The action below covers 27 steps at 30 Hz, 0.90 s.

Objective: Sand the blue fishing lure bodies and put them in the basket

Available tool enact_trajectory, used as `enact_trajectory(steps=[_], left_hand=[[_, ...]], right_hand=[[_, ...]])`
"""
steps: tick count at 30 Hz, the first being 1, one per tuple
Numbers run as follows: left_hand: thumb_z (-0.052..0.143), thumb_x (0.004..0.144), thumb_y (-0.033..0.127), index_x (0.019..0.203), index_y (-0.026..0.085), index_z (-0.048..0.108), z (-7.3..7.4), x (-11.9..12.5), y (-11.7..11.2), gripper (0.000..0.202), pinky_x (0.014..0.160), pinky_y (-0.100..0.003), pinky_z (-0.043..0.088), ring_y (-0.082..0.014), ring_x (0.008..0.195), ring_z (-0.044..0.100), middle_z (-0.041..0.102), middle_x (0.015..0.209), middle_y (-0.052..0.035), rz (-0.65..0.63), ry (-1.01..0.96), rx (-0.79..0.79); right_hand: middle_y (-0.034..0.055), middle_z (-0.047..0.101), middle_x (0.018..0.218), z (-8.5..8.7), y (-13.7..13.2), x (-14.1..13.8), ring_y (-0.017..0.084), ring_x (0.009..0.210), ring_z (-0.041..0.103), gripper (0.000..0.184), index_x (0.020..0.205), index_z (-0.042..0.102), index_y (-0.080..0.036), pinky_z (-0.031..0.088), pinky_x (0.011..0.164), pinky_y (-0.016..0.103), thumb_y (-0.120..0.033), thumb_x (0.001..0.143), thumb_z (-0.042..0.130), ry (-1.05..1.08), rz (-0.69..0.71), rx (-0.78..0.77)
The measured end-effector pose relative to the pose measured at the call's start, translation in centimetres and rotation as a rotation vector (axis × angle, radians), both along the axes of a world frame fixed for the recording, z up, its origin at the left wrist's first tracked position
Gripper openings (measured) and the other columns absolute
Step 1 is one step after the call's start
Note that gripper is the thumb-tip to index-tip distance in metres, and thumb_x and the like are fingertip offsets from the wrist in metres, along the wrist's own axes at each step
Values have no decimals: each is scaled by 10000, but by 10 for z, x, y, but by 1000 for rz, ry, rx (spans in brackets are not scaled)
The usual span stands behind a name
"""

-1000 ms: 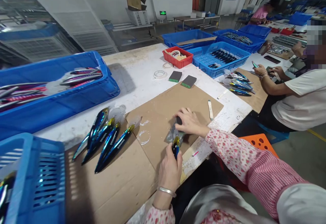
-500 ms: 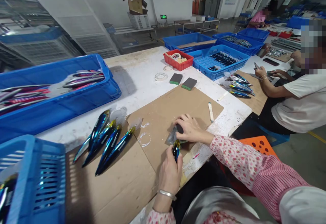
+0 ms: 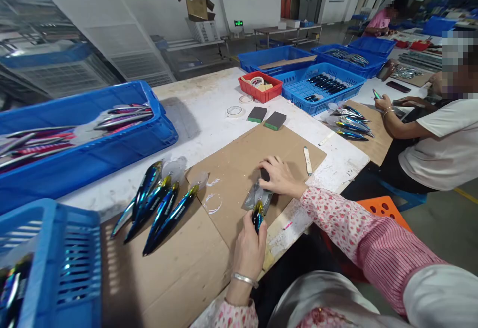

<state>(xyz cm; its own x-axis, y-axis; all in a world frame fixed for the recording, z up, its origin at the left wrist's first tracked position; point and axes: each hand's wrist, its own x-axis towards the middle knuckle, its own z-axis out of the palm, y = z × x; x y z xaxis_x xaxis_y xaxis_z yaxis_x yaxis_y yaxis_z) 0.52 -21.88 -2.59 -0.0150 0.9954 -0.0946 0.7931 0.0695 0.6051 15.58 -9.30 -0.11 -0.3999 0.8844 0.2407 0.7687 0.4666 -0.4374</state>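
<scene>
My left hand (image 3: pixel 248 251) is closed around a blue and yellow fishing lure (image 3: pixel 257 216), whose clear lip points away from me. Just beyond it, my right hand (image 3: pixel 279 176) grips a dark sanding block (image 3: pixel 265 174), mostly covered by the fingers. The block is close to the clear lip; whether they touch I cannot tell. Beneath both hands lies a cardboard sheet (image 3: pixel 231 168), with a grey dusty patch (image 3: pixel 249 199) by the lure. To the left, several similar lures (image 3: pixel 174 216) rest side by side on cardboard.
Two sanding blocks (image 3: pixel 275 120), a tape roll (image 3: pixel 235 112) and a pale-handled knife-like tool (image 3: pixel 307 161) lie farther back. A blue bin (image 3: pixel 164 129) of pink lures and a blue basket (image 3: pixel 80 263) stand left. A red tray (image 3: pixel 274 94) is behind; a co-worker (image 3: pixel 444 139) sits right.
My right hand has drawn back slightly with the sanding block, so the lure's clear lip now shows between the hands. My left hand keeps its hold on the lure.
</scene>
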Motion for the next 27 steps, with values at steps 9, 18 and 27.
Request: enact_trajectory(steps=[9, 18, 27], left_hand=[[333, 926, 385, 1272, 128, 449, 1, -2, 0, 447, 678, -353, 506, -264, 854, 689, 699, 1011, -157, 1, -38, -7], [335, 923, 392, 1258, 133, 457, 1, -6, 1, 441, 684, -356, 503, -252, 825, 682, 692, 975, -139, -10, -114, -34], [359, 920, 401, 1275, 150, 449, 1, -6, 1, 444, 635, -315, 493, -188, 689, 655, 685, 892, -90, 27, -217, -73]], right_hand=[[63, 532, 1185, 3, 5, 0, 253, 1128, 422, 343, 1129, 593, -227, 425, 871, 386, -310, 799, 634, -19, 35, -1], [70, 527, 1204, 5, 0, 1, 254, 1130, 417, 351, 1143, 587, -219, 404, 921, 393, -297, 803, 634, 1, 71, 12], [69, 520, 1233, 13, 5, 6, 254, 1152, 399, 372, 1144, 590, -222, 372, 948, 400, -293, 786, 662, -17, 207, 83]])
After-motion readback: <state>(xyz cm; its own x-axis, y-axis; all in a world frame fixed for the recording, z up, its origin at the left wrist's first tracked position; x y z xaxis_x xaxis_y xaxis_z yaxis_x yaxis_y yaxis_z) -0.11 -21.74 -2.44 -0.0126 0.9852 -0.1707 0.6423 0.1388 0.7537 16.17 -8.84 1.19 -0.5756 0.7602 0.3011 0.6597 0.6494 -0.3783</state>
